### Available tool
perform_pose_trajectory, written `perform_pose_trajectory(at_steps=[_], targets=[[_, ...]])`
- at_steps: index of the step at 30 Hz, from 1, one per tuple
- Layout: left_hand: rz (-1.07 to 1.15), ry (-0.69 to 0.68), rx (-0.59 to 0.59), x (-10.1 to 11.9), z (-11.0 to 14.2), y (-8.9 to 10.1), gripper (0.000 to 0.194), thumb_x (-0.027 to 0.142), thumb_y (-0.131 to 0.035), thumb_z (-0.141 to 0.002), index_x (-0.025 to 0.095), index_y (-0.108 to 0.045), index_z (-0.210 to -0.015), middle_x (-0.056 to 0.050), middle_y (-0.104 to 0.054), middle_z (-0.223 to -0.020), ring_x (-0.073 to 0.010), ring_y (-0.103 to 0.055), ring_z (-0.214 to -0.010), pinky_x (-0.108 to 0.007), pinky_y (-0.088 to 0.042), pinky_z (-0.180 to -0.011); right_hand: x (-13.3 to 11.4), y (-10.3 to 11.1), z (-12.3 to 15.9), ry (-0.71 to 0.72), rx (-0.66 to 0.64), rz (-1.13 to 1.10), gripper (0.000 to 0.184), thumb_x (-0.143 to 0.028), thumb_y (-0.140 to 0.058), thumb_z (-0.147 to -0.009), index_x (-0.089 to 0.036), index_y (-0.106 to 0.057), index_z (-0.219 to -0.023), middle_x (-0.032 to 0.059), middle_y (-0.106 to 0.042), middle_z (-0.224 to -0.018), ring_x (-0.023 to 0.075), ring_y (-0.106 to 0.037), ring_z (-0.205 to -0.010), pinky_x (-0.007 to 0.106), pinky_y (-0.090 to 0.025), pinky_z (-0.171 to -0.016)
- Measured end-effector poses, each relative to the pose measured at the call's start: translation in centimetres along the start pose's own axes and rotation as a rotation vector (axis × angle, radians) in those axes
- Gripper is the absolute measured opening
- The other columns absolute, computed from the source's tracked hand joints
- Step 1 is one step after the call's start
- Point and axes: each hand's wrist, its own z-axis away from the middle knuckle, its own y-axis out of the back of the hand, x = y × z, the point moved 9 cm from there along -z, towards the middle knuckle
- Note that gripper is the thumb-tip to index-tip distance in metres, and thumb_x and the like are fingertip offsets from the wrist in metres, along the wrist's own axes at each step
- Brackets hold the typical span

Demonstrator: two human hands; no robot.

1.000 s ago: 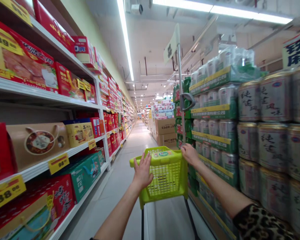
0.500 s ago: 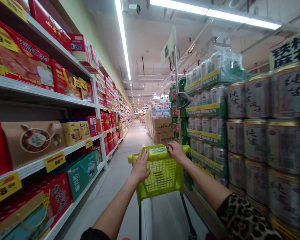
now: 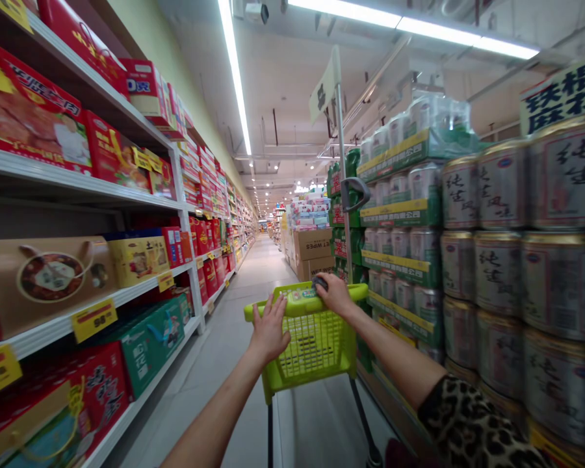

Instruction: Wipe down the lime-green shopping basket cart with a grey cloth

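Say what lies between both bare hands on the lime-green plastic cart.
In the head view, a printed green label on the cart lies between left hand and right hand.

Cartons (image 3: 313,246) read "WET WIPES"; stacked cans (image 3: 501,265) read "纯生风味".

The left grip (image 3: 269,330) and right grip (image 3: 336,296) lie on the cart (image 3: 316,348), shelves (image 3: 78,182) of boxes (image 3: 149,344) to their left, stacked cans (image 3: 502,266) to their right, cartons (image 3: 312,246) farther ahead

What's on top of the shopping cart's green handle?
On the green handle: the left hand, a printed label, and the right hand with a small dark object against it, too unclear to identify. The handle surface beneath the hands is covered.
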Motion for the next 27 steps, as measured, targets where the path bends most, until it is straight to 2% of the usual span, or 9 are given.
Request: perform_pose_trajectory(at_steps=[3,7,10,14,16,18,23,25,27], targets=[[0.018,-0.003,0.025,0.0,0.1,0.1,0.072,0.024,-0.047,-0.067,0.016,-0.028,-0.136,-0.006,-0.025,-0.146,-0.0243,-0.010,-0.136,-0.058,-0.004,-0.107,2.9,2.0,-1.2,-0.202,0.074,-0.122,0.028,-0.029,-0.046,-0.081,-0.017,-0.059,-0.103,0.0072,-0.064,-0.098,0.0179,-0.060,-0.088,0.030,-0.045,-0.080],[0.032,-0.006,0.047,0.0,0.0,0.2,0.070,0.023,-0.046,-0.067,0.015,-0.031,-0.135,-0.006,-0.028,-0.145,-0.0251,-0.012,-0.136,-0.058,-0.006,-0.107,3.6,1.2,-1.7,-0.285,0.035,-0.067,0.030,-0.029,-0.055,-0.074,-0.014,-0.059,-0.100,0.0118,-0.063,-0.097,0.0222,-0.059,-0.088,0.035,-0.045,-0.079],[0.025,-0.008,0.066,-0.1,0.0,0.3,0.070,0.023,-0.046,-0.067,0.016,-0.031,-0.134,-0.006,-0.030,-0.144,-0.0252,-0.013,-0.136,-0.059,-0.006,-0.106,1.4,-0.7,-0.8,-0.188,-0.026,0.050,0.030,-0.026,-0.052,-0.076,-0.017,-0.058,-0.104,0.0106,-0.059,-0.105,0.0220,-0.055,-0.096,0.035,-0.042,-0.084],[0.002,0.001,0.068,-0.5,0.0,0.5,0.068,0.021,-0.046,-0.067,0.017,-0.032,-0.134,-0.008,-0.031,-0.144,-0.0261,-0.016,-0.135,-0.058,-0.009,-0.106,-4.1,-3.6,1.4,0.144,-0.165,0.110,0.031,-0.028,-0.051,-0.078,-0.020,-0.058,-0.108,0.0087,-0.052,-0.119,0.0209,-0.051,-0.104,0.034,-0.039,-0.090],[-0.003,0.010,0.060,-0.7,0.1,0.5,0.068,0.020,-0.046,-0.066,0.017,-0.033,-0.133,-0.008,-0.031,-0.144,-0.0267,-0.016,-0.135,-0.059,-0.010,-0.106,-5.8,-4.2,2.1,0.277,-0.212,0.167,0.032,-0.029,-0.054,-0.076,-0.022,-0.060,-0.107,0.0078,-0.045,-0.128,0.0235,-0.044,-0.113,0.037,-0.035,-0.095],[-0.003,0.032,0.052,-1.0,0.2,0.6,0.068,0.020,-0.046,-0.067,0.018,-0.033,-0.134,-0.008,-0.029,-0.144,-0.0276,-0.015,-0.135,-0.061,-0.010,-0.104,-4.9,-3.8,2.0,0.257,-0.233,0.221,0.031,-0.028,-0.053,-0.076,-0.023,-0.062,-0.106,0.0078,-0.043,-0.131,0.0247,-0.042,-0.116,0.039,-0.034,-0.095],[-0.009,0.108,0.010,-1.2,0.2,0.5,0.069,0.024,-0.050,-0.067,0.020,-0.032,-0.134,-0.008,-0.021,-0.147,-0.0299,-0.010,-0.136,-0.065,-0.011,-0.101,2.5,-0.5,0.6,-0.098,-0.164,0.298,0.027,-0.025,-0.043,-0.081,-0.019,-0.068,-0.092,0.0097,-0.056,-0.110,0.0217,-0.052,-0.100,0.035,-0.038,-0.090],[-0.002,0.109,-0.005,-0.9,0.3,0.4,0.071,0.025,-0.051,-0.067,0.019,-0.030,-0.135,-0.008,-0.018,-0.148,-0.0293,-0.007,-0.136,-0.065,-0.010,-0.102,3.0,-0.5,0.5,-0.112,-0.138,0.298,0.029,-0.023,-0.042,-0.081,-0.018,-0.067,-0.094,0.0110,-0.057,-0.106,0.0218,-0.053,-0.098,0.035,-0.039,-0.089],[0.007,0.115,-0.024,-0.7,0.4,0.2,0.074,0.026,-0.051,-0.067,0.018,-0.027,-0.136,-0.008,-0.016,-0.149,-0.0289,-0.005,-0.137,-0.065,-0.007,-0.102,1.3,-1.4,0.6,-0.051,-0.107,0.272,0.031,-0.020,-0.043,-0.080,-0.016,-0.065,-0.102,0.0121,-0.054,-0.114,0.0228,-0.051,-0.104,0.035,-0.038,-0.092]])
